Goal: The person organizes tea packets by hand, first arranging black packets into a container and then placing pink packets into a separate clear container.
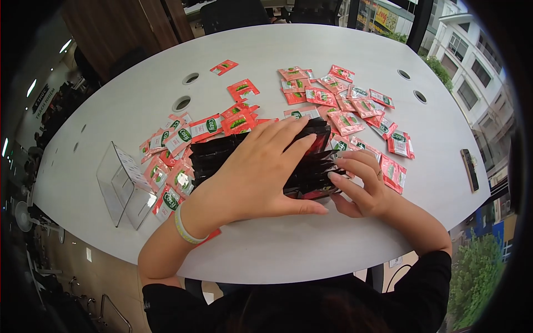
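Note:
A row of glossy black sachets (pixel 214 156) stands packed on edge in front of me; whether a box holds them is hidden. My left hand (pixel 266 166) lies across the top of the row, fingers over the far side and thumb along the near side, gripping it. At the row's right end, my right hand (pixel 363 186) has its fingers curled against the edges of the black sachets, the thumb below. Red and white Cozy tea sachets (pixel 206 127) lie loose to the left of the row, and more pink-red tea sachets (pixel 347 122) are scattered beyond and to the right.
A clear plastic stand (pixel 126 186) is at the left on the white table (pixel 266 250). Round cable holes (pixel 181 103) pierce the tabletop. A dark slim object (pixel 469 170) lies near the right edge, and office chairs (pixel 234 16) stand behind the far edge.

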Demonstrator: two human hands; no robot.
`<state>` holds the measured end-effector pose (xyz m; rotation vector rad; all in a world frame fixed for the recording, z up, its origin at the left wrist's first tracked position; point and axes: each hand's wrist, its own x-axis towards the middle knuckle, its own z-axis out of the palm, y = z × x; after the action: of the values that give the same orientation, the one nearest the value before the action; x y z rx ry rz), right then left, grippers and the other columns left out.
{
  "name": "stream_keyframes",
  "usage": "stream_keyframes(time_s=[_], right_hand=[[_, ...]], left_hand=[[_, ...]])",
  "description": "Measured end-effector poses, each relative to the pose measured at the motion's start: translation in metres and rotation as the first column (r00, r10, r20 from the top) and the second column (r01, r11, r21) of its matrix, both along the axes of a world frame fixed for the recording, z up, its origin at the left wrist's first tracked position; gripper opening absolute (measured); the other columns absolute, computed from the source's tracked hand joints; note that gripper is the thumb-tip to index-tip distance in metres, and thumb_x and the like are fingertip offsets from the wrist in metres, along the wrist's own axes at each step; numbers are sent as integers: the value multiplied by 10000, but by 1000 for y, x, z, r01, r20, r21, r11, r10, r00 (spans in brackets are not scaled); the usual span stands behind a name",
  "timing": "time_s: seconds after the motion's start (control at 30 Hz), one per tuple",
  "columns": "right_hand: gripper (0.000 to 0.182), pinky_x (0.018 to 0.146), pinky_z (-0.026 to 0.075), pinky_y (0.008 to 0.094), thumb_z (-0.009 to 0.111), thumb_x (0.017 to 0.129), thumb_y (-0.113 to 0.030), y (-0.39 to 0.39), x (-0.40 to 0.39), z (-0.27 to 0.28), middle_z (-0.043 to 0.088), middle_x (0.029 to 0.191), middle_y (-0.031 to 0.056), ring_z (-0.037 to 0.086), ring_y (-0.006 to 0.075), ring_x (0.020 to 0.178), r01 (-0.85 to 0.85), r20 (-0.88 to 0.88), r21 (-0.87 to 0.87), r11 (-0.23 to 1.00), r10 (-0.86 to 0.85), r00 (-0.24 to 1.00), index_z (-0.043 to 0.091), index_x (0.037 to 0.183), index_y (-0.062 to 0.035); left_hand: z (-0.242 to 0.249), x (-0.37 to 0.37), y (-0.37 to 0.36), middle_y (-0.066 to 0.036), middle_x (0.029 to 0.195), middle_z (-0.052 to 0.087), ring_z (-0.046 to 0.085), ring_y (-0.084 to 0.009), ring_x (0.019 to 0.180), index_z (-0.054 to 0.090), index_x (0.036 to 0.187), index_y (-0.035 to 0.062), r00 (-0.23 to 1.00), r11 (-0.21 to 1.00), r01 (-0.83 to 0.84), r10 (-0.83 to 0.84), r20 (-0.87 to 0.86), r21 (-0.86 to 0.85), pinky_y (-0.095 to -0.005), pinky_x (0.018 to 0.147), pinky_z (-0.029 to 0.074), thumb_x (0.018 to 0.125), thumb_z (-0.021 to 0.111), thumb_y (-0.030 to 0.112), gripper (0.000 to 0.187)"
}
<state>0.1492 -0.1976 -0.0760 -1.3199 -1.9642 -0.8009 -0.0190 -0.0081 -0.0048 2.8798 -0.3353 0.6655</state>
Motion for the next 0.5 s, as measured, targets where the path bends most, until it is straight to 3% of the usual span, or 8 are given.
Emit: stream_keyframes(time_s=[0.03, 0.07, 0.17, 0.3, 0.37, 0.5], right_hand=[[641, 922, 455, 478, 767, 624, -87, 0, -2, -1, 506, 1303, 177, 519, 354, 1195, 22, -27, -20, 1000, -23, 999, 589, 1239, -64], [641, 922, 455, 478, 767, 624, -87, 1, -3, -2, 506, 1303, 177, 519, 354, 1195, 25, -32, -25, 999, -26, 999, 589, 1239, -64], [816, 1004, 415, 514, 860, 612, -208, 5, -2, -4, 442, 1395, 228, 458, 417, 1291, -37, -80, -98, 995, 30, 996, 490, 1325, -66], [810, 1018, 408, 518, 855, 625, -199, 6, 0, -2, 436, 1396, 232, 460, 421, 1287, -35, -62, -110, 993, 28, 998, 481, 1331, -63], [806, 1036, 392, 526, 851, 636, -196, 7, 0, -5, 425, 1408, 240, 449, 431, 1297, -66, -71, -70, 995, 61, 996, 475, 1336, -62], [826, 1045, 382, 521, 850, 648, -207, 11, -5, -4, 415, 1421, 255, 435, 441, 1309, -57, -148, -35, 998, 52, 988, 461, 1359, -44]], left_hand=[[1, -1, -1, -237, 1391, 453, 441, -387, 1280, 540, 1260, -20, 1000, 999, 5, -4, -31, 34, -472, 1080, 345, 732, 724, 605, 839], [1, -1, -1, -252, 1422, 421, 415, -397, 1307, 527, 1276, -25, 998, 998, 10, -6, -59, 67, -477, 1101, 322, 724, 709, 646, 889], [-2, 0, 0, -231, 1398, 454, 458, -384, 1268, 510, 1305, -10, 999, 999, 35, -35, -21, 39, -465, 1071, 363, 720, 753, 567, 857], [1, 1, 1, -217, 1362, 487, 495, -376, 1225, 497, 1333, 10, 997, 996, 54, -58, -60, -65, -444, 1030, 408, 714, 791, 466, 823], [5, 1, 1, -204, 1318, 521, 520, -364, 1191, 472, 1365, 28, 980, 979, 60, -95, -176, -195, -429, 1000, 435, 712, 805, 385, 816], [-5, 3, 2, -212, 1299, 529, 518, -364, 1192, 441, 1384, 1, 995, 982, 86, -94, -42, -167, -432, 1006, 430, 734, 790, 389, 834]])
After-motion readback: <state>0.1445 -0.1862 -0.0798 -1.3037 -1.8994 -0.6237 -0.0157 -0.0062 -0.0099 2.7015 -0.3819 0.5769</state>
